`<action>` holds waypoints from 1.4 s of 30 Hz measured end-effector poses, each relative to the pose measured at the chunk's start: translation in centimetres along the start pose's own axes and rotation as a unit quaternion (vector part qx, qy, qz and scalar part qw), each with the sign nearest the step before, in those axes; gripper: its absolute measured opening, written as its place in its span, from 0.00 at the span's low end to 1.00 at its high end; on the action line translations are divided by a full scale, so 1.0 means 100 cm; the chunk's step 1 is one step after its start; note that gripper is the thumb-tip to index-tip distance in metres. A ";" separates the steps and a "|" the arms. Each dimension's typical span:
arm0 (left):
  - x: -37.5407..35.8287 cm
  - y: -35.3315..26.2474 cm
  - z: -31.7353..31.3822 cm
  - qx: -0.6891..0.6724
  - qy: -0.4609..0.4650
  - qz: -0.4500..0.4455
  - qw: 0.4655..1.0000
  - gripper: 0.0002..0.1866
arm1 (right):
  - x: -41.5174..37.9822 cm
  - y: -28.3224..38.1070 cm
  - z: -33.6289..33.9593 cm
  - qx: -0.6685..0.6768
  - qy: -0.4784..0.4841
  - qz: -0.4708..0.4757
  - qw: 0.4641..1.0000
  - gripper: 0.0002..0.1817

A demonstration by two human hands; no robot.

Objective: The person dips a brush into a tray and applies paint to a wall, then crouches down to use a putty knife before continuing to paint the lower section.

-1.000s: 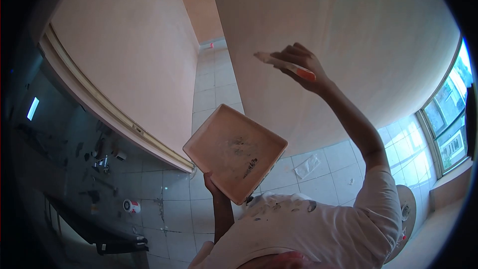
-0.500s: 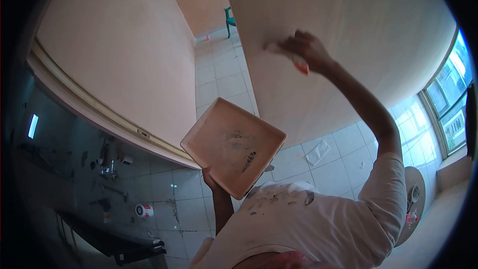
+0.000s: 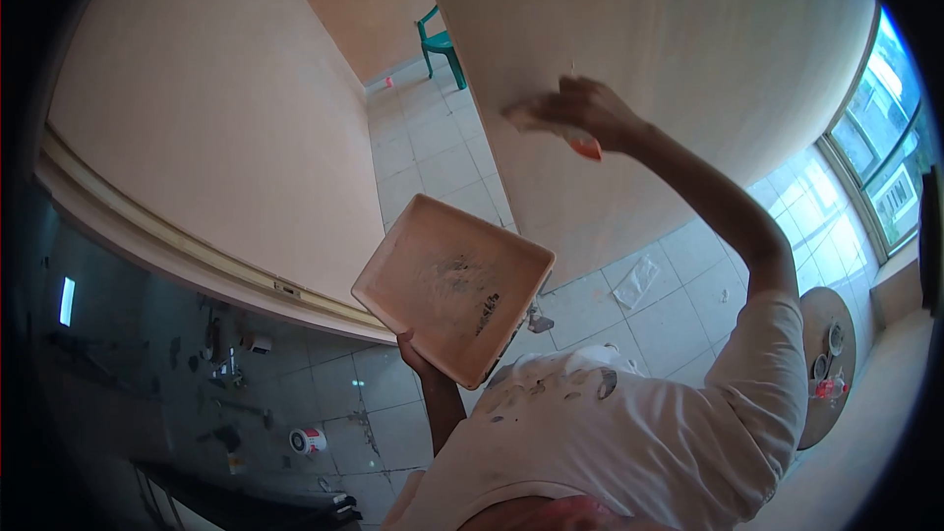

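Observation:
My left hand (image 3: 417,354) grips the lower left rim of a square, shallow peach-coloured tray (image 3: 462,275). Grey smudges and dark marks show on the tray's inside. It is tilted toward me, and most of the fingers are hidden beneath it. Held up against the pale wall (image 3: 688,59), my right hand (image 3: 590,116) is closed around a small tool (image 3: 587,148) with an orange end. The tool's pale front end, by the wall's edge, is blurred, so its exact kind cannot be made out.
Past the wall's edge, a green plastic chair (image 3: 440,44) stands on the tiled floor. A clear plastic bag (image 3: 637,282) lies below the wall. At left are a white-and-red tub (image 3: 308,442) and scattered tools. A round table (image 3: 826,334) stands near the window (image 3: 890,138).
My right hand has shifted slightly left and down along the wall with the tool. The view has turned a little, showing more of the chair. My left hand still holds the tray.

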State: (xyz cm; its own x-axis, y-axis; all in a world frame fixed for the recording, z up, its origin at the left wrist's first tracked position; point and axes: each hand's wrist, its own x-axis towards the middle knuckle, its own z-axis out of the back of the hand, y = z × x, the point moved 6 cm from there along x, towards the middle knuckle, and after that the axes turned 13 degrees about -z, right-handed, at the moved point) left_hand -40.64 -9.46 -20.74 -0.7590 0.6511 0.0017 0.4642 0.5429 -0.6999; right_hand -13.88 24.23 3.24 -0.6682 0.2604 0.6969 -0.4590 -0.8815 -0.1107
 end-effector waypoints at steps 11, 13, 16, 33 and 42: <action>0.004 0.002 -0.003 -0.006 -0.002 0.007 1.000 0.45 | -0.024 -0.019 -0.025 0.002 -0.094 -0.039 0.995 0.25; 0.004 0.006 0.002 0.008 -0.001 0.000 1.000 0.45 | -0.060 -0.013 -0.054 0.026 0.000 -0.061 0.998 0.25; 0.002 0.012 0.005 -0.005 -0.009 0.011 1.000 0.46 | -0.054 -0.031 -0.039 0.022 -0.021 -0.024 0.999 0.26; -0.012 0.043 -0.009 -0.051 -0.048 -0.034 0.997 0.40 | -0.074 -0.065 -0.051 0.075 0.121 -0.125 0.982 0.26; -0.026 0.038 -0.020 0.015 -0.059 -0.059 0.996 0.40 | 0.025 -0.098 0.076 -0.008 -0.233 -0.046 0.971 0.32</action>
State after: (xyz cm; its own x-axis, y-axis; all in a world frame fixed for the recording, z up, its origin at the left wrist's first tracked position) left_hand -35.99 -8.01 -21.94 -0.8572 0.5150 0.0028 0.3549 0.5947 -0.7214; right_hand -6.57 30.54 11.47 -0.2878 0.1285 0.9490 -0.5159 -0.8557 -0.0406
